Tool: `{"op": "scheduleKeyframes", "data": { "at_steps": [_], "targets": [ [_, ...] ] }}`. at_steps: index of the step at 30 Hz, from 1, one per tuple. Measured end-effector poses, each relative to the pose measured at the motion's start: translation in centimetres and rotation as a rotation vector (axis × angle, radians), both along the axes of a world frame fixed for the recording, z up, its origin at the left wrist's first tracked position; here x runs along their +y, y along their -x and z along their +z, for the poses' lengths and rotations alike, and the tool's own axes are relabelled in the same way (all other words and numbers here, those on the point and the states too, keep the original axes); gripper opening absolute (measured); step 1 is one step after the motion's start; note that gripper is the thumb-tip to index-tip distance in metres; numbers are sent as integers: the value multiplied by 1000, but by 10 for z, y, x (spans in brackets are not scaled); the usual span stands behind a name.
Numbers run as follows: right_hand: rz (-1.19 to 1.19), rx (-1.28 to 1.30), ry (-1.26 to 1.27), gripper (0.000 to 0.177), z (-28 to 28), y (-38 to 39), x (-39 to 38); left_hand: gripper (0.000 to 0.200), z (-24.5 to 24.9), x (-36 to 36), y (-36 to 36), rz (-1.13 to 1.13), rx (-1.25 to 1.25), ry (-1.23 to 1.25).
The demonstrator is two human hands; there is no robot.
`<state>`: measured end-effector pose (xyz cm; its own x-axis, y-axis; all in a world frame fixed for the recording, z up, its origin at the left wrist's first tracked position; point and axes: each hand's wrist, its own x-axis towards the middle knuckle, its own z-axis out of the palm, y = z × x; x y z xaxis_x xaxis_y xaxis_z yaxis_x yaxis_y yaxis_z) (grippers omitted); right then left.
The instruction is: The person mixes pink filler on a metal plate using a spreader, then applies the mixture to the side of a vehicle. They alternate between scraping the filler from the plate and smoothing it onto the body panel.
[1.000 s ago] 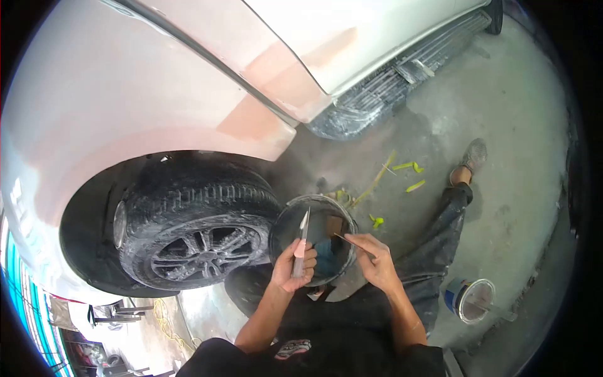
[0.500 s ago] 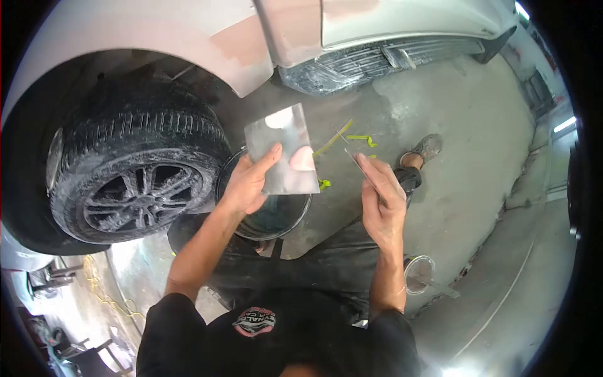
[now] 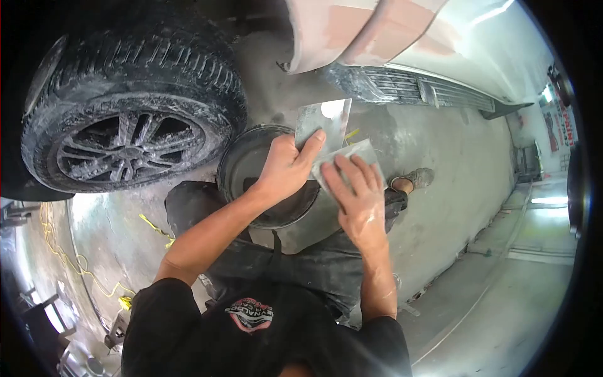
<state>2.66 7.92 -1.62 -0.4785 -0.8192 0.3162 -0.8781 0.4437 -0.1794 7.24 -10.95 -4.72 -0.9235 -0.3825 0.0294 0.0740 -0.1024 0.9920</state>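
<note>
My left hand (image 3: 286, 168) grips a flat, shiny metal spreader plate (image 3: 331, 115), thumb on its face. Close by on the right, my right hand (image 3: 363, 200) has its fingers laid over a second thin grey spreader (image 3: 369, 151). The edges of the two plates overlap in this view. Below my left hand, between my legs, stands a round black bucket (image 3: 233, 164) with a dark inside, partly covered by the hand and forearm.
A dusty wheel (image 3: 129, 151) rises at the left. Ahead is a white car body panel (image 3: 352, 28) with pinkish patches, above a ribbed side step (image 3: 402, 87). A yellow cord (image 3: 59, 251) lies on the floor at lower left. My shoe (image 3: 421, 180) rests on the concrete floor.
My hands have come together: the left moved right with its plate, and the right turned over, bringing its spreader against or near the plate. The view has shifted.
</note>
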Motion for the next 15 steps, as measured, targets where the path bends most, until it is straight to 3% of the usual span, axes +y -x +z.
{"op": "scheduleKeyframes", "data": {
  "at_steps": [3,6,7,10,11,14,15],
  "targets": [
    [42,9,-72,59,-10,-15,-11,33,-15,-15,3,39,-157,110],
    [56,-37,-159,55,-2,-13,-10,35,-5,-21,7,231,-60,-166],
    [62,-88,-126,53,-5,-7,-7,36,3,-24,7,255,40,-392],
    [74,-113,208,48,1,6,1,38,2,-39,13,226,160,-709],
    [50,-111,347,48,9,3,-1,36,5,-35,11,226,104,-707],
    [90,-201,761,50,22,-10,-26,39,-3,-23,14,44,34,-934],
    [142,-195,753,53,19,-10,-29,40,5,-17,13,-19,55,-1041]
  ]
}}
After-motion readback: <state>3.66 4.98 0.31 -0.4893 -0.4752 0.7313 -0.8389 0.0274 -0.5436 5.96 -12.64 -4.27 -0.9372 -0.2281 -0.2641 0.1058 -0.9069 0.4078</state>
